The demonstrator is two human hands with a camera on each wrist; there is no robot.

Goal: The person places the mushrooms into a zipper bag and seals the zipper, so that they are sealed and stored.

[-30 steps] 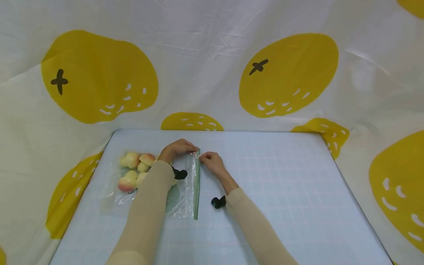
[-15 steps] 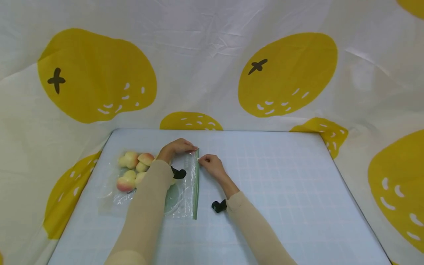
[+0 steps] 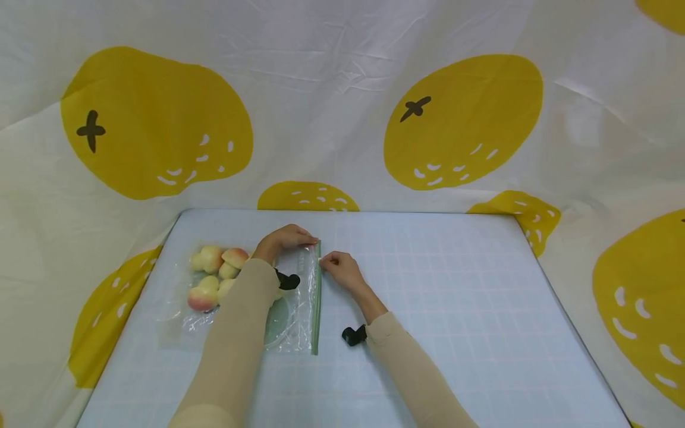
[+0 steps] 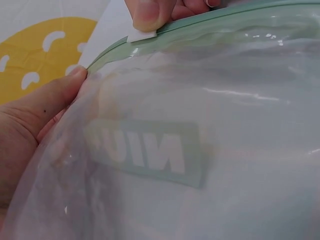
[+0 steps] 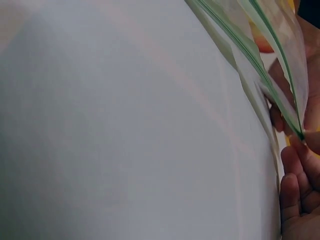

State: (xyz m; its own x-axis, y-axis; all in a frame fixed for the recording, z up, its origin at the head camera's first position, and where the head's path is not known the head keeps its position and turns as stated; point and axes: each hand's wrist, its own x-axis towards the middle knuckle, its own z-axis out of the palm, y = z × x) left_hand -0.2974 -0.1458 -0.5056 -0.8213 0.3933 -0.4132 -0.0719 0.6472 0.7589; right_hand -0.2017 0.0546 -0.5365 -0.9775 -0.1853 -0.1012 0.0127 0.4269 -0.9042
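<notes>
A clear zip bag (image 3: 299, 333) with a green zip edge (image 3: 316, 309) lies on the table's left part. Inside it are several mushroom-shaped pieces (image 3: 203, 295), cream with reddish caps, partly covered by the left sleeve. At the far end of the zip, my left hand (image 3: 289, 238) pinches the bag's corner, thumb on the green strip. My right hand (image 3: 342, 266) pinches the small white slider (image 4: 141, 36) on the zip, just nearer than the left hand. In the right wrist view, two green zip tracks (image 5: 240, 42) spread apart and meet at the right fingertips.
The pale gridded table (image 3: 455, 309) extends right of the bag. A white cloth with yellow fruit prints (image 3: 465, 119) hangs behind and at the sides. Black wrist-worn pieces (image 3: 354, 336) sit by both cuffs. A round pale green patch (image 3: 277, 321) shows at the bag.
My right hand has moved slightly nearer along the green zip with the white slider. My left hand keeps its pinch on the far corner.
</notes>
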